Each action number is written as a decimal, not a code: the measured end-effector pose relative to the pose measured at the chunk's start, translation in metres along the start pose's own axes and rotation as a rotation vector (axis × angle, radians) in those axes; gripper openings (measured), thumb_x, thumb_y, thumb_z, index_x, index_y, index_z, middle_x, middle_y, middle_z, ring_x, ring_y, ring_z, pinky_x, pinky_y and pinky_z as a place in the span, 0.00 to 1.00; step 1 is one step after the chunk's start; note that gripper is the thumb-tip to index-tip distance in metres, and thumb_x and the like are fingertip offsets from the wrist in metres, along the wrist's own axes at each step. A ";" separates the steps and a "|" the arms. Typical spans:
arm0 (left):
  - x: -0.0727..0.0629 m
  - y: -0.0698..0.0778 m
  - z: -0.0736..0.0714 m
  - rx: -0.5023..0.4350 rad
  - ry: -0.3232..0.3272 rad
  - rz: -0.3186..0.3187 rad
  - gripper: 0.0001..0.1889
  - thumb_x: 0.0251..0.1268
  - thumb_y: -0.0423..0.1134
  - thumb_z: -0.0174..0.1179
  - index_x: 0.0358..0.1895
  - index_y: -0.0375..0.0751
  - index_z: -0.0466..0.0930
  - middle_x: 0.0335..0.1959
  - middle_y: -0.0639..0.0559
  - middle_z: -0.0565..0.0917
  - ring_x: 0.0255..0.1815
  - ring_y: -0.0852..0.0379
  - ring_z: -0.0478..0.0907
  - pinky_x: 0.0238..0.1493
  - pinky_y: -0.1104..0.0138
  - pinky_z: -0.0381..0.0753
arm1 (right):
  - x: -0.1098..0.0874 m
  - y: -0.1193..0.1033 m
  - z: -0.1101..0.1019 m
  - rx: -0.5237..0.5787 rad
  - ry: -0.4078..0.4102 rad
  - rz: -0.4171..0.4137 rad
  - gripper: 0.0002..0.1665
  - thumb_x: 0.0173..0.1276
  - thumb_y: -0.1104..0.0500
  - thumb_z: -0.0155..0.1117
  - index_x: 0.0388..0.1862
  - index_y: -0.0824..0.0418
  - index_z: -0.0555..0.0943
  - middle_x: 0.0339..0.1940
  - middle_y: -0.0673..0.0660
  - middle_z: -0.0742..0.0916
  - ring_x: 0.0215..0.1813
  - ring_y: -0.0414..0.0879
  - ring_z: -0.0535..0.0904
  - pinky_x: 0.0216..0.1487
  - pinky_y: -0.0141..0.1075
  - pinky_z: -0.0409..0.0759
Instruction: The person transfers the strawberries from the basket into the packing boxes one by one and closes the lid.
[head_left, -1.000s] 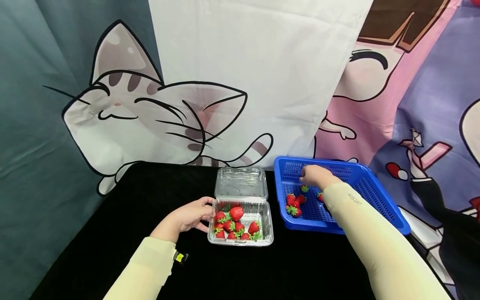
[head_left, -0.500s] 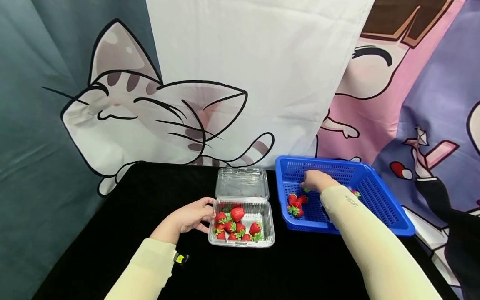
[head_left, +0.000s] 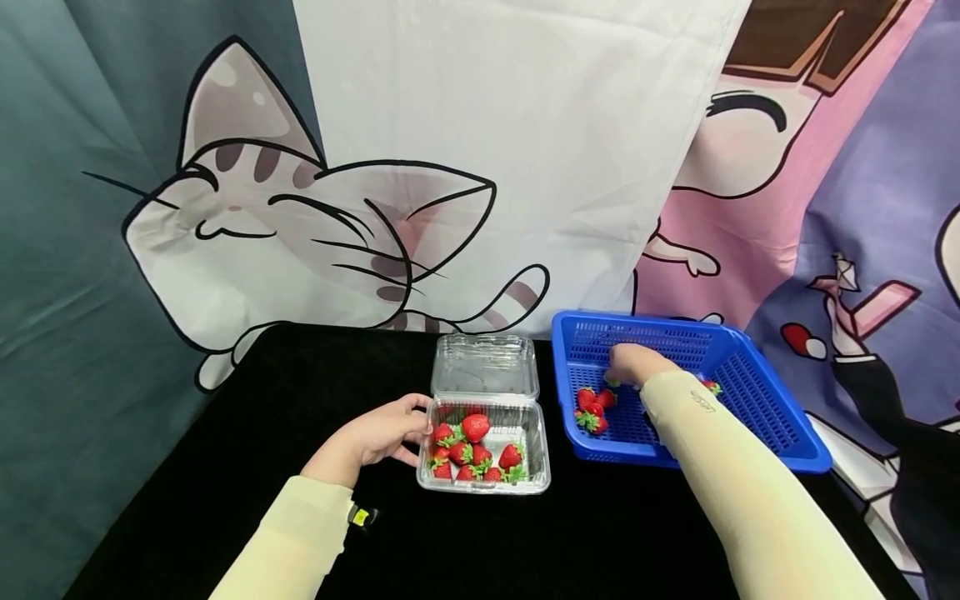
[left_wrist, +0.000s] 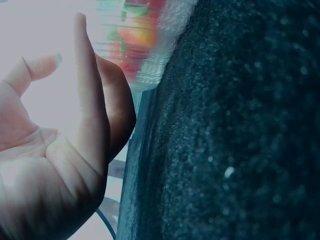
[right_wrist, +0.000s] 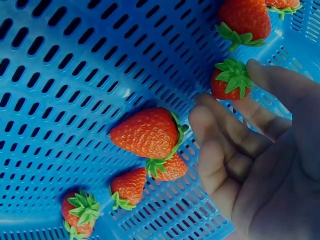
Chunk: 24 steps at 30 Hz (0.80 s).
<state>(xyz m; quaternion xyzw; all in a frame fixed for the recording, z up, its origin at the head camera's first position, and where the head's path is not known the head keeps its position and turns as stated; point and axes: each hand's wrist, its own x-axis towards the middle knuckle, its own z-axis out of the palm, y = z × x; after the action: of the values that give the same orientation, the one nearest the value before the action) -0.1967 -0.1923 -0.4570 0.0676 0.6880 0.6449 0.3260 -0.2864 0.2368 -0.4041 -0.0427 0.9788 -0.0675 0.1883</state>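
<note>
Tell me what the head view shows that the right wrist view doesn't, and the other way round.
Only the head view shows the clear box with its lid open, the boxed strawberries, the left hand at the box's side, the black tabletop and the cat backdrop.

Only the right wrist view shows the palm side of the right hand, and the red body of the strawberry at its thumb and fingers.

Both show the blue basket, the right hand and loose strawberries lying in the basket.

Left hand at a clear ribbed container of red-and-green fruit, dark speckled surface alongside.
</note>
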 end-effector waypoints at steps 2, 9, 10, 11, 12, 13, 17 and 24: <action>0.000 0.000 0.000 -0.001 0.001 -0.003 0.31 0.56 0.34 0.53 0.66 0.36 0.57 0.48 0.40 0.82 0.43 0.50 0.82 0.38 0.52 0.85 | 0.000 0.001 0.001 0.019 -0.011 0.006 0.10 0.63 0.61 0.61 0.23 0.60 0.73 0.22 0.54 0.78 0.19 0.44 0.75 0.21 0.34 0.77; 0.000 0.000 0.000 0.003 -0.003 0.001 0.30 0.57 0.34 0.54 0.65 0.37 0.57 0.46 0.41 0.82 0.43 0.50 0.82 0.38 0.52 0.85 | 0.001 0.006 0.003 0.079 -0.030 0.016 0.08 0.62 0.62 0.58 0.25 0.60 0.71 0.18 0.52 0.74 0.15 0.41 0.70 0.17 0.31 0.71; 0.000 0.000 0.001 0.006 -0.003 0.002 0.30 0.57 0.34 0.54 0.65 0.37 0.57 0.46 0.41 0.83 0.43 0.50 0.82 0.38 0.52 0.85 | 0.000 0.006 0.003 0.108 -0.035 0.022 0.06 0.63 0.62 0.58 0.28 0.62 0.72 0.19 0.53 0.75 0.16 0.41 0.71 0.17 0.31 0.71; 0.000 0.000 0.001 0.006 -0.003 0.002 0.30 0.56 0.34 0.54 0.65 0.36 0.57 0.46 0.41 0.83 0.43 0.50 0.82 0.38 0.52 0.85 | 0.000 0.005 0.003 0.137 -0.036 0.020 0.06 0.63 0.62 0.58 0.31 0.64 0.74 0.21 0.54 0.77 0.17 0.42 0.72 0.17 0.32 0.71; 0.000 0.000 0.001 0.007 -0.004 0.002 0.31 0.56 0.34 0.54 0.65 0.36 0.57 0.46 0.41 0.83 0.43 0.50 0.82 0.38 0.52 0.85 | -0.001 0.005 0.002 0.166 -0.037 0.022 0.07 0.64 0.61 0.59 0.35 0.65 0.75 0.23 0.55 0.78 0.18 0.43 0.73 0.18 0.32 0.71; 0.000 0.000 0.001 0.004 -0.003 -0.001 0.31 0.56 0.34 0.54 0.65 0.37 0.58 0.46 0.41 0.83 0.43 0.50 0.82 0.38 0.52 0.85 | -0.002 0.004 0.001 0.194 -0.035 0.028 0.09 0.64 0.61 0.59 0.39 0.67 0.76 0.26 0.56 0.80 0.20 0.44 0.74 0.18 0.33 0.71; 0.000 0.000 0.001 0.005 -0.003 0.000 0.31 0.56 0.34 0.53 0.66 0.36 0.57 0.47 0.41 0.83 0.43 0.50 0.82 0.38 0.52 0.85 | -0.006 -0.001 -0.005 0.261 -0.019 0.011 0.16 0.66 0.59 0.59 0.48 0.70 0.75 0.33 0.60 0.81 0.23 0.45 0.75 0.21 0.35 0.73; 0.001 -0.002 -0.002 0.008 -0.005 0.007 0.31 0.58 0.34 0.53 0.66 0.37 0.57 0.47 0.40 0.82 0.43 0.50 0.82 0.38 0.51 0.85 | -0.019 -0.014 -0.027 0.373 0.025 -0.044 0.11 0.71 0.58 0.57 0.42 0.66 0.74 0.35 0.63 0.81 0.25 0.46 0.74 0.26 0.39 0.75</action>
<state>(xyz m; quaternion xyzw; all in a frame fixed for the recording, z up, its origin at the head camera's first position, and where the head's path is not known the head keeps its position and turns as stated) -0.1976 -0.1937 -0.4587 0.0730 0.6895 0.6431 0.3250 -0.2779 0.2279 -0.3699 -0.0275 0.9504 -0.2526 0.1794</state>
